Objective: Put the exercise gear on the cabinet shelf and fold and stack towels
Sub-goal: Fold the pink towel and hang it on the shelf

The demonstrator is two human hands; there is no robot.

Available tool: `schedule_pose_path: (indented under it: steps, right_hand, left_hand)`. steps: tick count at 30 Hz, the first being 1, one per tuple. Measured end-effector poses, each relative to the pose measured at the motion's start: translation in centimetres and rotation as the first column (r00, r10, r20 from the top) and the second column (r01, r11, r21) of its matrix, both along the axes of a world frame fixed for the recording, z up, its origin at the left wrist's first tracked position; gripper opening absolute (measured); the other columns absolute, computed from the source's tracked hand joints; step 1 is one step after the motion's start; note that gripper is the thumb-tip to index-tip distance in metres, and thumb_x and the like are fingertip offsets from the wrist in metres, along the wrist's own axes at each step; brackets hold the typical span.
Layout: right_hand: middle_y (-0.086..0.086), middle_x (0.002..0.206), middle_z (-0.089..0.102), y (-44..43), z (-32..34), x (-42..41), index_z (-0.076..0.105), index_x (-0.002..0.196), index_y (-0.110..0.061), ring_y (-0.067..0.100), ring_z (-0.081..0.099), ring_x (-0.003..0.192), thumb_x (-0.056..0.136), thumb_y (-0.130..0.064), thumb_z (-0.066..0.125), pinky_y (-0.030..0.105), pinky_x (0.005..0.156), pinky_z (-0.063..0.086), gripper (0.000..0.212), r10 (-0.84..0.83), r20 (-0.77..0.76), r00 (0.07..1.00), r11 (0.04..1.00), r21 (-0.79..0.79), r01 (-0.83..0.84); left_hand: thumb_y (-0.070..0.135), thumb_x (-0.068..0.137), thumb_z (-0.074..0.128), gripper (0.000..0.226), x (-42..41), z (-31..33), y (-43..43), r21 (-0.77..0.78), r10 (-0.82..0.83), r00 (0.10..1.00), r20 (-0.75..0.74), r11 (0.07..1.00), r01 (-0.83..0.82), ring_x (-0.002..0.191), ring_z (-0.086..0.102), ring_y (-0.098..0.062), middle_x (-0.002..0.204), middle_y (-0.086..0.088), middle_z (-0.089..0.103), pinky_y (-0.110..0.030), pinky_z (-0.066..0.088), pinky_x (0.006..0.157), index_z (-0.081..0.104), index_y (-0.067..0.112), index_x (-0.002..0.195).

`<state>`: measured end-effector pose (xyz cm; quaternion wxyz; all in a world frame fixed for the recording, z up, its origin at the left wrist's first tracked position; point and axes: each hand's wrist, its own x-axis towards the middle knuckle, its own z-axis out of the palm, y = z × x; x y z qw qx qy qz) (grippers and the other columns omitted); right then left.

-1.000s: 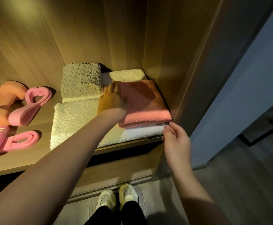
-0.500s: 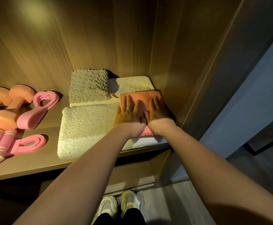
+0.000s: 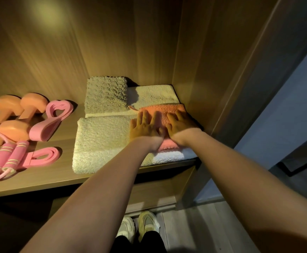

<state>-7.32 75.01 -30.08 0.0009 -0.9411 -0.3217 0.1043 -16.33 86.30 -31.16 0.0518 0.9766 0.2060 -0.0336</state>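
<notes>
Left hand (image 3: 144, 127): flat, palm down, fingers straight and spread, pressing on the left part of the pink towel (image 3: 161, 109).
Right hand (image 3: 181, 125): flat likewise, fingers straight, pressing on the right part of the same towel; the 2 hands lie side by side, almost touching.
Pink towel: folded, at the right end of the shelf (image 3: 39, 179), close to the cabinet side wall (image 3: 194, 52), lying on top of a white towel (image 3: 169, 155).
White towel: folded, at the near right edge of the shelf; its near strip shows below the pink one.
Large cream towel (image 3: 103, 139): folded, left of the hands, reaching the near shelf edge.
Far cream towel (image 3: 152, 94): flat at the far right corner.
Shaggy beige towel (image 3: 106, 94): folded, lying over the left part of the far cream towel.
Orange dumbbells (image 3: 8, 106): far left of the shelf, 2 in number.
Pink looped band (image 3: 52, 121): just right of the dumbbells.
Second pink band (image 3: 41, 156): near left, flat.
Pink jump rope (image 3: 8, 157): handles side by side, touching the second band.
Shoes (image 3: 140, 227): 2, on the floor beneath the shelf.
</notes>
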Motion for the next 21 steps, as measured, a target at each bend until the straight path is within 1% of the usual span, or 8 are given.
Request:
schedule_pose_path:
  steps: [2,3,5,7,11,15,18,21]
  right_hand:
    - [0.006,0.161,0.002,0.1,0.7,0.3,0.019,0.150,-0.025,0.033,0.008,0.146,0.101,-0.044,0.022,0.048,0.117,0.018,0.053,0.044,0.065,0.997,0.999,0.011,-0.045]
    - [0.007,0.161,0.000,0.1,0.7,0.3,0.022,0.149,-0.022,0.035,0.004,0.146,0.101,-0.042,0.024,0.048,0.118,0.015,0.052,0.070,0.117,0.991,0.997,0.018,-0.073]
    - [0.007,0.162,-0.013,-0.1,0.1,0.1,0.013,0.153,-0.018,0.032,-0.012,0.148,0.102,-0.040,0.023,0.046,0.121,0.002,0.056,0.095,0.145,0.985,0.995,0.028,-0.100]
    - [0.006,0.161,-0.020,-0.2,-0.5,0.2,-0.003,0.155,-0.021,0.029,-0.020,0.147,0.102,-0.041,0.021,0.045,0.121,-0.003,0.060,0.080,0.075,0.994,0.996,0.042,-0.083]
    - [0.005,0.161,-0.018,0.0,-0.5,0.8,-0.006,0.154,-0.026,0.026,-0.016,0.148,0.102,-0.043,0.020,0.045,0.121,0.000,0.061,0.023,-0.029,0.999,0.998,0.052,-0.022]
    - [0.005,0.161,-0.018,0.0,-0.4,0.5,-0.007,0.154,-0.025,0.026,-0.016,0.148,0.103,-0.043,0.018,0.044,0.121,-0.001,0.061,0.017,-0.029,0.999,0.999,0.043,-0.016]
    - [0.007,0.160,-0.022,-0.3,0.3,0.1,-0.011,0.154,-0.023,0.027,-0.019,0.147,0.103,-0.046,0.015,0.043,0.121,-0.004,0.062,0.026,0.006,1.000,0.999,0.035,-0.026]
    - [0.006,0.160,-0.022,-0.8,0.8,-0.5,-0.012,0.153,-0.024,0.025,-0.019,0.147,0.102,-0.047,0.013,0.040,0.119,-0.008,0.061,0.032,0.020,0.999,0.999,0.027,-0.033]
  left_hand:
    - [0.054,0.096,0.015,0.066,0.2,0.0,0.1,0.014,0.010,1.000,0.001,1.000,-0.010,0.149,-0.012,-0.026,0.162,-0.008,-0.014,-0.048,0.002,0.119,-0.011,0.033,0.153]
    - [0.054,0.096,0.016,0.066,0.3,-0.1,0.1,0.011,0.015,1.000,0.008,1.000,-0.015,0.149,-0.011,-0.026,0.162,-0.009,-0.013,-0.048,0.002,0.119,-0.009,0.033,0.153]
    - [0.053,0.095,0.017,0.067,0.2,-0.3,0.0,0.017,0.023,1.000,0.018,1.000,-0.023,0.149,-0.012,-0.027,0.161,-0.010,-0.015,-0.048,0.001,0.119,-0.007,0.032,0.154]
    - [0.053,0.094,0.018,0.067,0.2,-0.4,-0.1,0.022,0.031,0.999,0.028,0.999,-0.032,0.148,-0.011,-0.032,0.160,-0.013,-0.017,-0.048,0.001,0.119,-0.005,0.032,0.154]
    - [0.054,0.095,0.018,0.071,0.4,-0.4,-0.3,0.031,0.064,0.998,0.018,0.997,-0.064,0.148,-0.003,-0.037,0.161,-0.017,-0.011,-0.048,0.003,0.119,-0.005,0.023,0.155]
    - [0.055,0.095,0.016,0.075,0.5,-0.2,-0.4,0.014,0.092,0.996,-0.010,0.996,-0.091,0.147,-0.008,-0.038,0.160,-0.016,-0.017,-0.047,0.000,0.120,-0.010,0.016,0.154]
    - [0.054,0.096,0.015,0.074,0.2,-0.1,-0.4,-0.004,0.070,0.998,-0.006,0.998,-0.070,0.146,-0.012,-0.039,0.157,-0.016,-0.024,-0.048,-0.002,0.120,-0.014,0.018,0.153]
    - [0.056,0.096,0.015,0.074,0.1,0.6,0.0,0.038,0.052,0.999,-0.005,0.998,-0.052,0.144,-0.022,-0.036,0.156,-0.015,-0.029,-0.050,-0.005,0.118,-0.015,0.019,0.153]
